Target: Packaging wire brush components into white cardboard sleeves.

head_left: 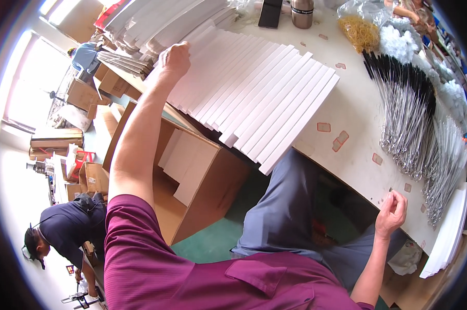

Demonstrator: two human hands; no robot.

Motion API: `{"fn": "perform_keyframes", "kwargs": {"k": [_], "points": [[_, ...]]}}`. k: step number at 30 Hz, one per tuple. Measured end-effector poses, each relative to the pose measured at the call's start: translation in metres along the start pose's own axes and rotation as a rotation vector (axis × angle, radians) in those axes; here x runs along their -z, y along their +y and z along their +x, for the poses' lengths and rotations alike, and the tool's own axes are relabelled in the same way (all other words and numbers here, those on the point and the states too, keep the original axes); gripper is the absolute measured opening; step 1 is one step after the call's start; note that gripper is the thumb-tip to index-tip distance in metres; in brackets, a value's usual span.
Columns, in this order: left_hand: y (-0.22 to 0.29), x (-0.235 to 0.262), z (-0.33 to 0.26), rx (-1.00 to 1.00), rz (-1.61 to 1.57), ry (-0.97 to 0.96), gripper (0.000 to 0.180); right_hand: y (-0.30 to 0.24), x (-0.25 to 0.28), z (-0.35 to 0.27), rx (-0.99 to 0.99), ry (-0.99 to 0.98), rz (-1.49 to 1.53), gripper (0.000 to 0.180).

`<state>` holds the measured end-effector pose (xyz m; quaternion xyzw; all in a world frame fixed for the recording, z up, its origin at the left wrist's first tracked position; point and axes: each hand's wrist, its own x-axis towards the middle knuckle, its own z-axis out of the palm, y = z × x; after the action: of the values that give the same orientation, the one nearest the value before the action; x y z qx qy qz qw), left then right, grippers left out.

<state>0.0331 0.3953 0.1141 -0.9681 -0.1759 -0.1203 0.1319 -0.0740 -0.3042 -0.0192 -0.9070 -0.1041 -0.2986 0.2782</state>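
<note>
A row of long, narrow white boxes (243, 77) lies side by side across the table, the near ends jutting past its edge. My left hand (175, 61) is closed at the far left of this row, against the white boxes. Its fingertips are turned away, so whatever they grip is hidden. Near the table's front edge on the right, my right hand (391, 213) is closed in a loose pinch. I cannot make out anything between its fingers. Beyond it lies a big bundle of thin wire brushes (406, 119) with black ends.
An open cardboard carton (207, 181) stands below the table's left edge. More white pieces (166, 23) are stacked at the back left. A phone (270, 13), a metal flask (302, 14) and a bag of yellow rubber bands (358, 33) lie farther back. Another person (70, 222) bends at the left.
</note>
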Motion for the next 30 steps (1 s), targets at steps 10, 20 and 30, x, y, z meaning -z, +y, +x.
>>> {"fn": "perform_keyframes", "kwargs": {"k": [10, 20, 30], "points": [[0.008, -0.036, 0.028, -0.052, 0.212, 0.224, 0.017, -0.001, -0.003, -0.002, -0.039, 0.004, -0.026, 0.009], [-0.013, -0.034, 0.022, -0.014, 0.137, 0.323, 0.021, -0.013, -0.002, 0.002, -0.089, -0.023, -0.057, 0.008], [0.016, -0.023, 0.010, -0.087, 0.115, 0.325, 0.040, -0.020, -0.003, 0.005, -0.034, 0.032, -0.057, 0.007]]}}
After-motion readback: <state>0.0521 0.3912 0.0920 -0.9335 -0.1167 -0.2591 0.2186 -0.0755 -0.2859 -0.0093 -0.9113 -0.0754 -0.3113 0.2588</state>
